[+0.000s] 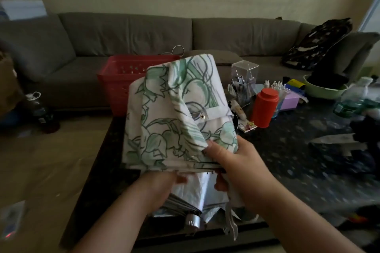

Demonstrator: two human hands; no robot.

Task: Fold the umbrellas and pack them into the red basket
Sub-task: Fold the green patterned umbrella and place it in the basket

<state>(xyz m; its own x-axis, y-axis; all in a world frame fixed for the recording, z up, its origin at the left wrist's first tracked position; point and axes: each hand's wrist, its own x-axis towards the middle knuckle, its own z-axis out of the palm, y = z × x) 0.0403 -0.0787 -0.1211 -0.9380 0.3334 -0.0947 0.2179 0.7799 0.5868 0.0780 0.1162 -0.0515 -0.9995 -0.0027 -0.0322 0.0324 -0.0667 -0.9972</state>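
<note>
I hold a collapsed white umbrella with a green leaf print [164, 121] up in front of me, above the dark table. Its loose canopy bunches upward, a closure strap with a metal snap hangs on its right side, and a silver end cap points down toward me. My left hand [158, 187] grips the folded fabric from below. My right hand [234, 160] pinches the canopy's lower right edge, thumb on top. The red basket [119, 84] stands behind the umbrella at the table's far edge, partly hidden by it; what it holds cannot be seen.
A dark speckled table [287, 160] carries a red canister [265, 107], a clear pen holder [243, 80], a purple box [290, 101], small bottles, a green bowl [324, 90] and water bottles at right. A grey sofa [133, 33] runs behind. A bottle [41, 111] stands on the floor at left.
</note>
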